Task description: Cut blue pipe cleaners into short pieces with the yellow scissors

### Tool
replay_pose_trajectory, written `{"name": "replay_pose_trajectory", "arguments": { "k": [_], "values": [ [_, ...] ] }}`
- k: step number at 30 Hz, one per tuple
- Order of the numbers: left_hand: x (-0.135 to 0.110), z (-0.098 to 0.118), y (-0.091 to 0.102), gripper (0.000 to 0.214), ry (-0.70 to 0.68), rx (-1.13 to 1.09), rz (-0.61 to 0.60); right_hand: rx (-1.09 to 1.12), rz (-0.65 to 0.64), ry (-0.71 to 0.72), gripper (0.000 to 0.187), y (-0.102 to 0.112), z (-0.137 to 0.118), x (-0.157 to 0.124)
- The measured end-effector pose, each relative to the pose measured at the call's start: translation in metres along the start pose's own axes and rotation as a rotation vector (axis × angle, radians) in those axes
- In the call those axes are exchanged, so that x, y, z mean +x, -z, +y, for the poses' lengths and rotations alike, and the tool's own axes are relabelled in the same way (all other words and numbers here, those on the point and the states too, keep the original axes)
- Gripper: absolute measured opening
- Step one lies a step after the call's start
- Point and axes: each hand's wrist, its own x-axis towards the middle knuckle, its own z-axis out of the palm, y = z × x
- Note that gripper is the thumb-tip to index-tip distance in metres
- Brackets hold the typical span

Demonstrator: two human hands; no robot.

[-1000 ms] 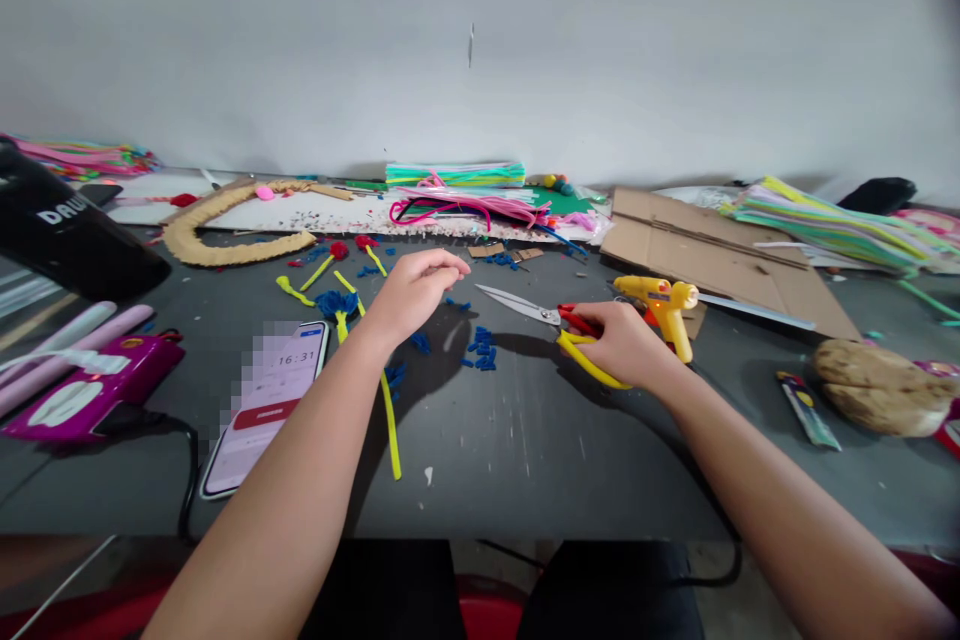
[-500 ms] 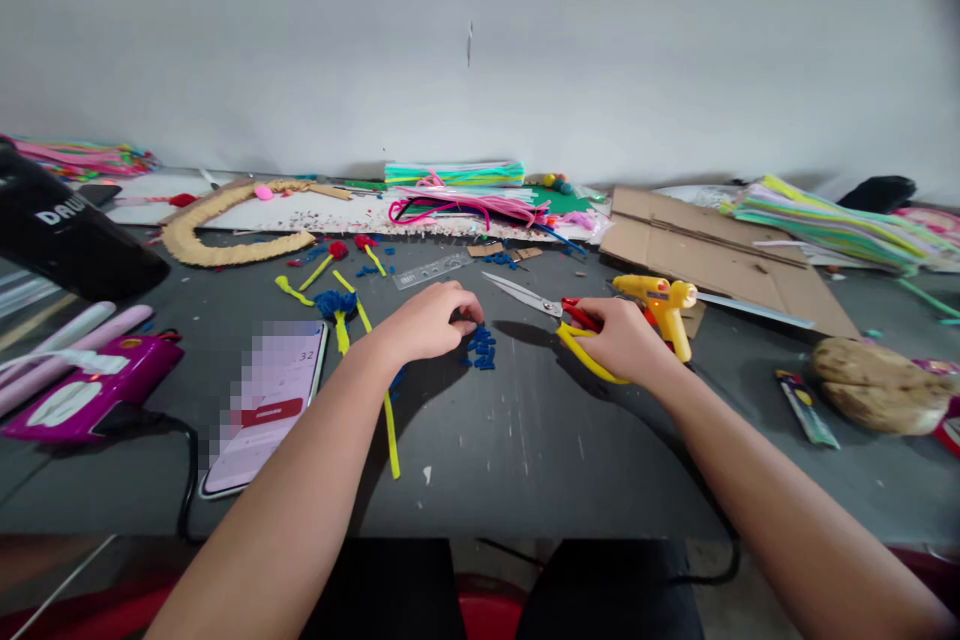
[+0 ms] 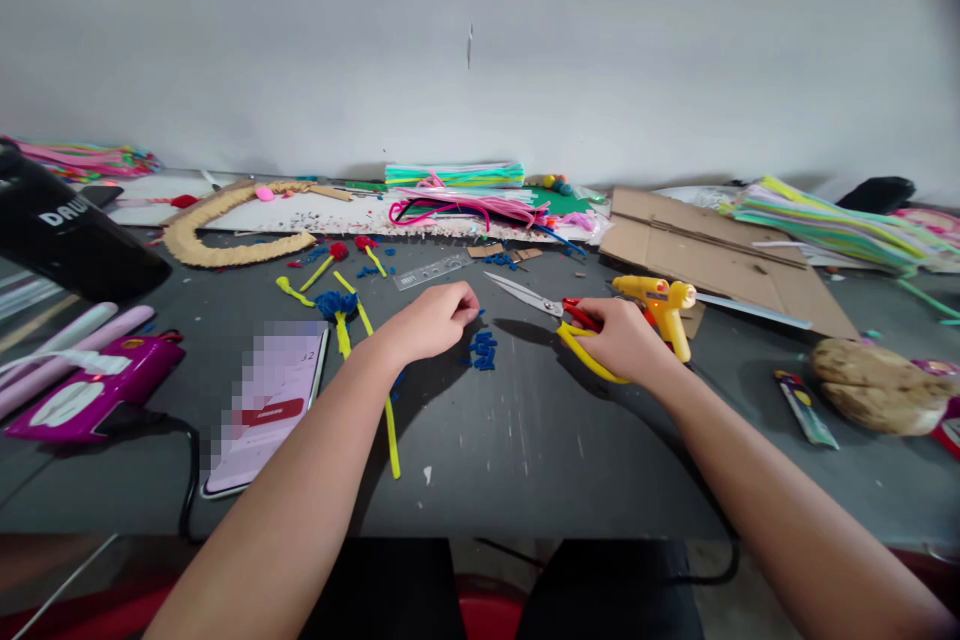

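My left hand point(image 3: 436, 322) hovers just above a small pile of short blue pieces point(image 3: 481, 352), fingertips pinched together. A bit of blue shows at the fingertips, apparently one of those pieces. Scissors with red and yellow handles point(image 3: 589, 360) are in my right hand point(image 3: 626, 338), blades parted slightly and pointing toward the left hand. Left of my left hand lie a yellow pipe cleaner point(image 3: 392, 440) and a blue fuzzy flower shape point(image 3: 335, 303) with a yellow stem.
A yellow glue gun point(image 3: 656, 295) stands beyond my right hand, near flattened cardboard point(image 3: 720, 255). A phone point(image 3: 281, 410), a purple device point(image 3: 97, 390) with a black cable and a black bottle point(image 3: 67, 220) are at left. Pipe cleaner bundles point(image 3: 457, 173) lie by the wall.
My left fingertips have closed into a pinch and lifted slightly off the blue pile, leaving more of it visible. My right hand and the scissors have stayed put.
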Motion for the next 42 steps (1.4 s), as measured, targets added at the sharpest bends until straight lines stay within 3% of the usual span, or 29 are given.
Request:
{"name": "replay_pose_trajectory", "arguments": {
  "k": [5, 9, 14, 27, 32, 42],
  "values": [
    [-0.001, 0.011, 0.006, 0.009, 0.022, -0.345, 0.112, -0.008, 0.012, -0.034, 0.018, 0.001, 0.000, 0.000],
    [-0.002, 0.019, 0.012, 0.010, 0.027, -0.485, 0.225, 0.003, 0.010, -0.039, 0.017, 0.001, -0.001, 0.001],
    [-0.002, 0.017, 0.016, 0.023, -0.012, -0.620, 0.261, 0.004, 0.007, -0.043, 0.017, 0.002, -0.002, 0.000],
    [0.003, 0.008, 0.017, 0.022, 0.019, -0.565, 0.396, 0.007, -0.018, 0.007, 0.021, 0.003, -0.001, -0.001],
    [0.003, 0.009, 0.016, 0.025, 0.069, -0.744, 0.335, 0.044, -0.045, 0.038, 0.028, 0.005, -0.004, -0.003],
    [0.003, 0.005, 0.015, 0.022, -0.050, -0.629, 0.292, 0.044, -0.080, 0.032, 0.027, 0.007, -0.007, -0.005]
  ]
}}
